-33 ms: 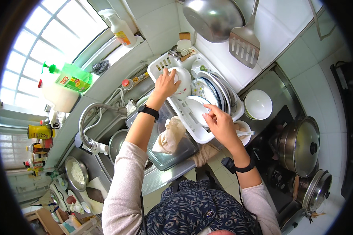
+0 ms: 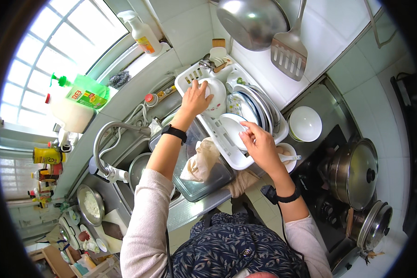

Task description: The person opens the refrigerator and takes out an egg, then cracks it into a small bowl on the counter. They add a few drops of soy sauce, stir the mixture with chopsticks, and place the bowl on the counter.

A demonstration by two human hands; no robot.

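Both hands: you have them in the white dish rack [image 2: 227, 143], which sits on the counter between the sink and the stove.
Left hand [image 2: 195, 98]: your fingers are spread and curled over the rim of a white bowl [image 2: 214, 95] at the far end of the rack, gripping it from above; a black watch [image 2: 173, 133] sits on that wrist.
Right hand [image 2: 259, 146]: your thumb and fingers pinch the edge of a small white plate [image 2: 231, 129] lying in the middle of the rack; a black band [image 2: 287, 198] circles this wrist.
Bowl position: it stands at the rack's far left corner, just beside a row of upright plates [image 2: 255, 106].
Plate position: it rests between the bowl and the near rim of the rack, touching your right fingertips.
Beside the rack: a white bowl with a green rim [image 2: 305, 123] stands on the counter to the right, and a small cup with a spoon [image 2: 289, 157] sits just past your right hand.
Sink side: a metal tray [image 2: 204, 185] holds a crumpled cloth [image 2: 200, 160] under your left forearm, near the curved tap [image 2: 107, 134].
Stove: two lidded pots [image 2: 354, 173] sit at the right.
Wall: a steel pan [image 2: 252, 21] and a slotted turner [image 2: 289, 55] hang above the rack.
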